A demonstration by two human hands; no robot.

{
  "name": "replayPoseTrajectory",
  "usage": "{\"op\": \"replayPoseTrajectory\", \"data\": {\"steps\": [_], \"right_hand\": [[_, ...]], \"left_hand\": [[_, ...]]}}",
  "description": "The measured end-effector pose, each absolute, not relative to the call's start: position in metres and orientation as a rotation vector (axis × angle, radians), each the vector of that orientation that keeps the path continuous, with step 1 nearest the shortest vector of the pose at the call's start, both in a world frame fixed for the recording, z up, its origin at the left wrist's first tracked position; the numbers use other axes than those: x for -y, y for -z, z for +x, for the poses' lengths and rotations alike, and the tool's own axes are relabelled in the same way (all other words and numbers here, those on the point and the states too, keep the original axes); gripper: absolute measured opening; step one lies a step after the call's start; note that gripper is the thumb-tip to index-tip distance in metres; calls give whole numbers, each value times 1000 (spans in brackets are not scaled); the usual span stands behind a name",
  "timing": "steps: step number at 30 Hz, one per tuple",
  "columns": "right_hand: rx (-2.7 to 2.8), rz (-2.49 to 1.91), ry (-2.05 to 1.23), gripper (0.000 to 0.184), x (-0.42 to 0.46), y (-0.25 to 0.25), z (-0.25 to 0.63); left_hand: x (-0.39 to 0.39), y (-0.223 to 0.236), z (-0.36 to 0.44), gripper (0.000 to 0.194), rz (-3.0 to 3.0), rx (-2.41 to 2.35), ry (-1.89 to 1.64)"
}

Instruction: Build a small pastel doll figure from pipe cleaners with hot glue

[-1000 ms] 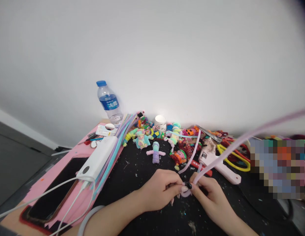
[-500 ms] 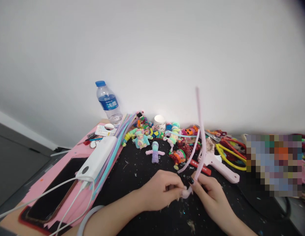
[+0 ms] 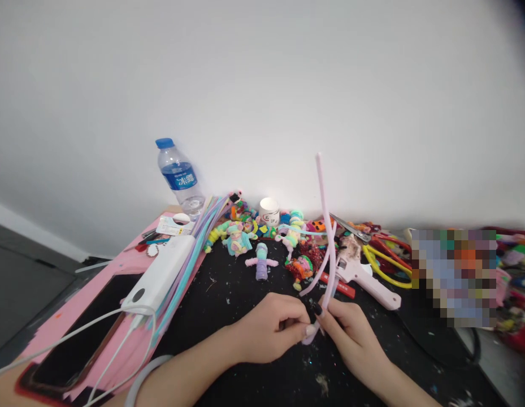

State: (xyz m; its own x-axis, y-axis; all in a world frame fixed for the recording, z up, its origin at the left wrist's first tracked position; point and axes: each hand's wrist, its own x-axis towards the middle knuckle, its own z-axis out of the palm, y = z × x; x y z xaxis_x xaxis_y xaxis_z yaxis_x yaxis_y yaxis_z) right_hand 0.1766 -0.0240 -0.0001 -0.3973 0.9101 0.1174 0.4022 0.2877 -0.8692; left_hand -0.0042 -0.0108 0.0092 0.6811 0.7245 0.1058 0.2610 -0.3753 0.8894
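Pipe cleaner [image 3: 326,212], near R: lt pink. Doll [image 3: 261,267], ctr: mint head, purple body, pink arms. Tabletop [image 3: 211,305]: blk w/ pale specks. Bottle [image 3: 179,176], far L: blue cap + label.

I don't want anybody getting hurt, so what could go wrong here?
The glue gun lies just beyond the right hand; if it is hot, bumping it might burn. The tall free end of the pink stem, pinched by both hands, could snag on the craft things behind it.
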Motion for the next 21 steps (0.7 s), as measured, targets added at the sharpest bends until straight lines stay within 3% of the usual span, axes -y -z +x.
{"op": "replayPoseTrajectory", "data": {"steps": [14,21], "right_hand": [[1820,-1222,-1078,40,23,4,178],[1688,-1270,-941,38,21,8,180]], "left_hand": [[11,-11,-3,20,1812,-711,-528],[11,-5,-3,34,1536,-805,-642]]}}
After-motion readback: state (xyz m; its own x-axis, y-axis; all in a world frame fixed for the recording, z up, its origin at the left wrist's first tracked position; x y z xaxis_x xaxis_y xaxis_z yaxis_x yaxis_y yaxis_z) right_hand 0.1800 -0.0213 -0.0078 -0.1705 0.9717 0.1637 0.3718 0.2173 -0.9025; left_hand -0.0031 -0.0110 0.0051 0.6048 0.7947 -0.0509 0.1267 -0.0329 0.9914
